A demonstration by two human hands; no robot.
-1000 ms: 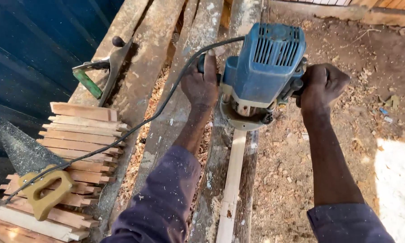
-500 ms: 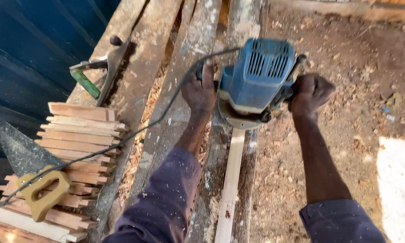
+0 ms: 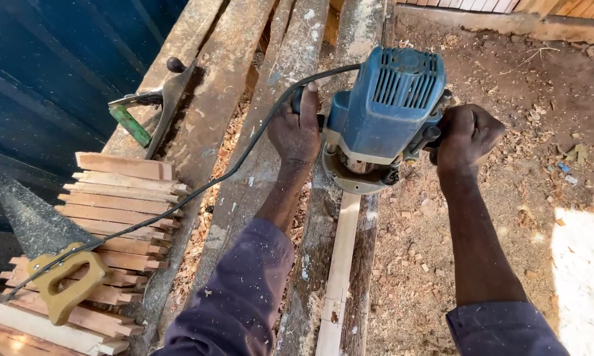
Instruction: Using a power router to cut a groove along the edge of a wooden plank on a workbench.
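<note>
A blue electric router [image 3: 384, 109] stands upright on a narrow pale wood strip [image 3: 340, 267] that lies along a rough plank. My left hand [image 3: 295, 132] grips the router's left handle. My right hand [image 3: 465, 135] grips its right handle. The router's round metal base [image 3: 353, 179] rests on the strip's far end. A black power cord [image 3: 244, 161] runs from the router's top, over my left hand, down to the lower left.
Rough planks [image 3: 224, 86] with sawdust form the work surface. A stack of short wood strips [image 3: 115, 217] lies at left, with a handsaw [image 3: 46, 264] on it. A hand plane [image 3: 155, 102] sits further back. Dirt ground with wood chips [image 3: 541, 165] is at right.
The router and both hands have slid a little toward me along the wood strip. The grip on both handles is unchanged.
</note>
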